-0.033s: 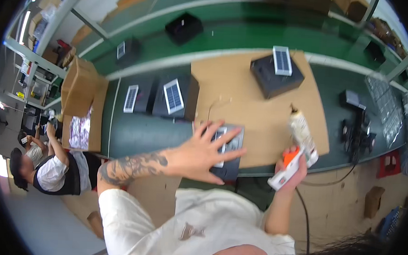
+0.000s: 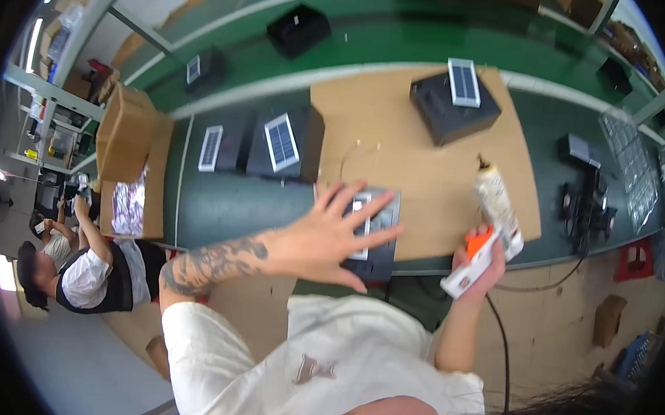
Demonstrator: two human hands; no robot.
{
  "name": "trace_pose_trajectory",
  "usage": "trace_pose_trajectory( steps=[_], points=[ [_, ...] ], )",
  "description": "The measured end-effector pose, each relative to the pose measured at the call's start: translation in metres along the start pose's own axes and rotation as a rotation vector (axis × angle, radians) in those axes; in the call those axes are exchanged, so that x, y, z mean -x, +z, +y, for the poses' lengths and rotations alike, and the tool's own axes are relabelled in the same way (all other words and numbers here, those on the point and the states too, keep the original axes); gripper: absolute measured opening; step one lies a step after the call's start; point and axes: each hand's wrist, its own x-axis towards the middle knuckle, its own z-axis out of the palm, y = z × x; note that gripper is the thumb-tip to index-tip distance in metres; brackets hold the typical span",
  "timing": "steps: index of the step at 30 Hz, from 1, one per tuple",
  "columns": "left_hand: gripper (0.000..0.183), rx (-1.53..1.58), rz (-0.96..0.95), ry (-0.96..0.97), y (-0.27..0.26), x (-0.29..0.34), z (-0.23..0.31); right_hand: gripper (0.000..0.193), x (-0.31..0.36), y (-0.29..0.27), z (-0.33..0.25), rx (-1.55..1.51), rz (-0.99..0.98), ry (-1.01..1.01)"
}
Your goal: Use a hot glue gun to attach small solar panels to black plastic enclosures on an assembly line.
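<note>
White-handled and orange-triggered, a gun-shaped tool [image 2: 494, 201] is gripped in the right hand [image 2: 487, 278], pointing away across a brown cardboard sheet [image 2: 431, 190] on the dark-green bench [image 2: 231, 210]. Splayed, the left hand [image 2: 325, 239] covers part of a flat black rectangular piece [image 2: 381, 261]; whether touching, I can't tell.

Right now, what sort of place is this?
Probably a factory assembly workshop: the right hand grips what looks like a glue gun, black boxes with small solar panels sit along a green bench, and another person shows at left.
</note>
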Motion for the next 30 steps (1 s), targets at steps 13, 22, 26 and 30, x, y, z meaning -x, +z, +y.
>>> trace_pose_trajectory(
  steps=[13,22,26,30],
  points=[
    [0.073,0.006,0.043,-0.01,-0.008,0.01,-0.016,0.033,-0.003,0.004,0.002,-0.064,-0.08,-0.02],
    [0.076,-0.065,-0.047,0.002,-0.029,-0.001,-0.015,0.036,-0.002,0.007,0.002,-0.018,-0.056,-0.024],
    [0.083,0.126,-0.038,-0.083,-0.027,0.003,-0.021,0.037,-0.003,0.005,0.0,-0.013,-0.051,-0.032],
    [0.081,0.118,0.042,-0.125,-0.02,0.013,-0.014,0.039,-0.005,0.003,-0.005,0.027,-0.074,-0.007]
  ],
)
